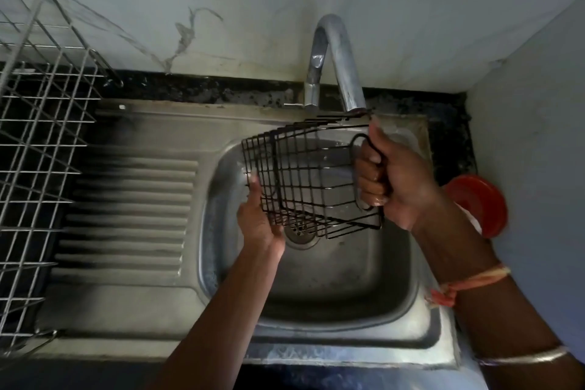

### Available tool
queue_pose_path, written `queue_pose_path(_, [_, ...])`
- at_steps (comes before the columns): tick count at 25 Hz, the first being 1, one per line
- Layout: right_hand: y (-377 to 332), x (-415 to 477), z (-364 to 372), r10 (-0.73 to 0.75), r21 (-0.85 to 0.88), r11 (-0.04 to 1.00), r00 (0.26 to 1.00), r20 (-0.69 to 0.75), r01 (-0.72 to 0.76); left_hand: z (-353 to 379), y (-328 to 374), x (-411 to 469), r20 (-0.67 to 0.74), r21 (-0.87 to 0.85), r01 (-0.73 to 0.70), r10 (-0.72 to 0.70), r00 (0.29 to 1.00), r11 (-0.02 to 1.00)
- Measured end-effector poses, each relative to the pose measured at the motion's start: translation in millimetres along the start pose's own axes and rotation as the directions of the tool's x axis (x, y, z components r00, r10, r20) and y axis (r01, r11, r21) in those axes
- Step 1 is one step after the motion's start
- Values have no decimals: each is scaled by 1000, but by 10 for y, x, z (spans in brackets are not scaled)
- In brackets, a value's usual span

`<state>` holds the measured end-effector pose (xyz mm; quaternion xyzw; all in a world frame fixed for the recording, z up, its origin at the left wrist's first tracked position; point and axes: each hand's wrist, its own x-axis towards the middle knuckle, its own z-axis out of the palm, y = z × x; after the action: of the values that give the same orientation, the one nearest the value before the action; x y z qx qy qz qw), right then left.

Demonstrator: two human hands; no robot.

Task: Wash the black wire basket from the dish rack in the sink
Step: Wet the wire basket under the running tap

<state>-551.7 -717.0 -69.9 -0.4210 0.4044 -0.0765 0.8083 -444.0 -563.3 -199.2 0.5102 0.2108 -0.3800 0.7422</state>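
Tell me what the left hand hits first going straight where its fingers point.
Likely the basket, touching the left hand's fingertips; beyond it, the sink's back wall. Depth unclear.

R hand [392, 177] is gripping the basket [304, 174] by its handle, fingers curled tight round the wire. L hand [258, 218] is lying open, fingers straight & pointing up, touching the basket's left end. Both forearms are reaching in from below.
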Motion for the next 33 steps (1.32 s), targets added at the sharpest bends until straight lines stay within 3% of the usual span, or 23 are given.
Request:
queue_pose_path(2, [6, -4, 131, -8, -118, 993, 999, -50, 2, 93, -4, -59, -146, 273, 26, 15, 989, 962])
queue_pose_path(4, [46, 55, 304, -6, -173, 985, 996, -90, -10, 239, 95, -142, -41, 432, -29, 52, 998, 901])
queue_pose_path(7, [158, 222, 505, 22, -78, 996, 995, -102, -30, 431, 352, -295, 212, 423, -104, 13, 977, 900])
queue_pose_path(10, [186, 354, 614, 57, 118, 992, 997, -55, -50, 433, 491, -215, 374, 541, -331, 132, 918, 773])
queue_pose_path(13, [152, 397, 659, 24, 168, 986, 999, -42, -16, 422, 542, -34, 356, 606, -319, 109, 928, 729])
queue_pose_path(15, [148, 422, 645, -59, 24, 998, 990, -131, 63, 441, 582, 36, 309, 642, -315, 140, 941, 699])
queue_pose_path(17, [143, 469, 595, -94, -10, 996, 975, -199, 93, 499, 622, 77, 309, 691, -349, 178, 934, 633])
queue_pose_path(20, [83, 552, 504, -12, 147, 988, 979, -202, 42, 569, 644, 177, 323, 746, -327, 114, 939, 579])
queue_pose_path(23, [50, 600, 436, 12, 125, 992, 972, -235, 18, 597, 671, 189, 430, 760, -420, 102, 897, 496])
queue_pose_path(26, [79, 644, 444, 10, 136, 990, 960, -278, 30, 581, 639, 120, 485, 804, -411, -73, 872, 429])
queue_pose_path(29, [53, 662, 466, 55, 141, 990, 974, -222, -24, 551, 696, 136, 433, 870, -360, -174, 884, 337])
queue_pose_path(31, [7, 659, 450, 59, 125, 991, 987, -152, -40, 525, 733, 232, 495, 832, -427, -124, 860, 354])
queue_pose_path(33, [-46, 654, 422, 38, 30, 999, 996, -80, -35, 444, 732, 174, 522, 770, -449, -43, 852, 452])
